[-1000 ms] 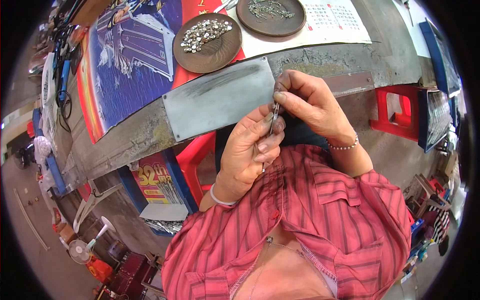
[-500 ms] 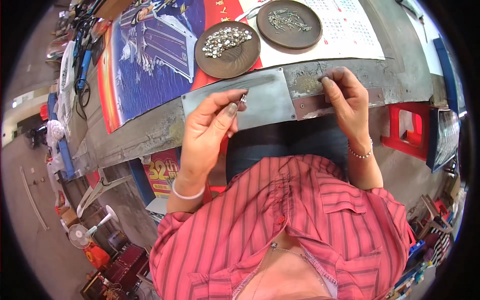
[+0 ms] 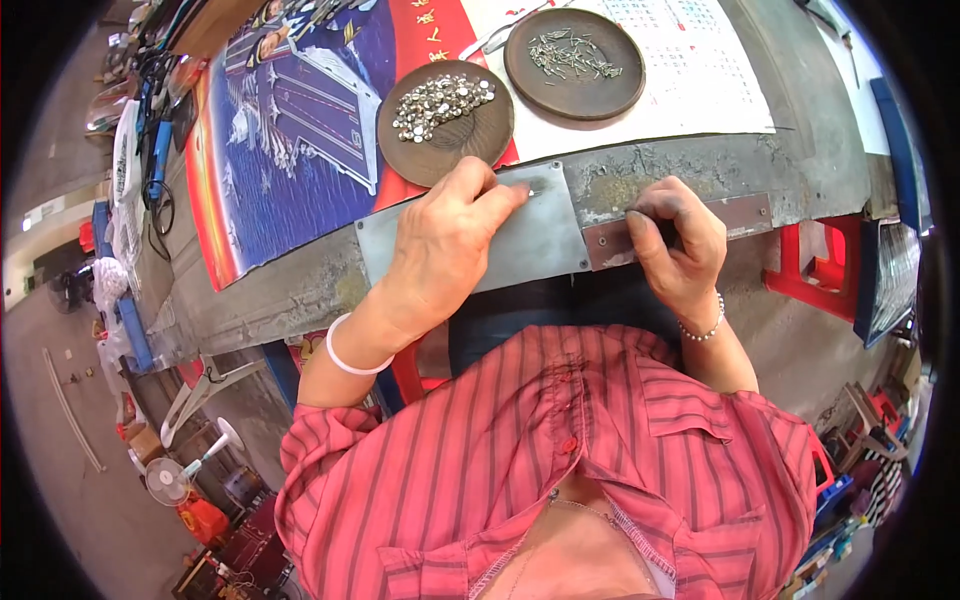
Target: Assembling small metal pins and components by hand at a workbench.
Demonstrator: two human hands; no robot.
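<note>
Head view, near the middle: a tiny, silvery, shiny piece (image 3: 531, 192) shows at the fingertips of the left hand (image 3: 445, 235), over a pale grey, smooth, dark-smudged rectangular metal plate (image 3: 545, 235). Thumb and forefinger come together; whether they grip the piece I can't tell, as the back of the hand blocks my view. The right hand (image 3: 685, 240), right of centre, curls half closed above a brown strip (image 3: 745, 215); I can't tell whether it holds anything. Both work at a rough, scarred grey desk (image 3: 820, 180). Upper centre, a round dark-brown dish (image 3: 420, 155) bears glittering, bead-like pieces (image 3: 440, 105); another round dark-brown dish (image 3: 560, 100) bears thin metallic slivers (image 3: 570, 55). A glossy blue-and-red poster (image 3: 290, 160) fills the upper left.
</note>
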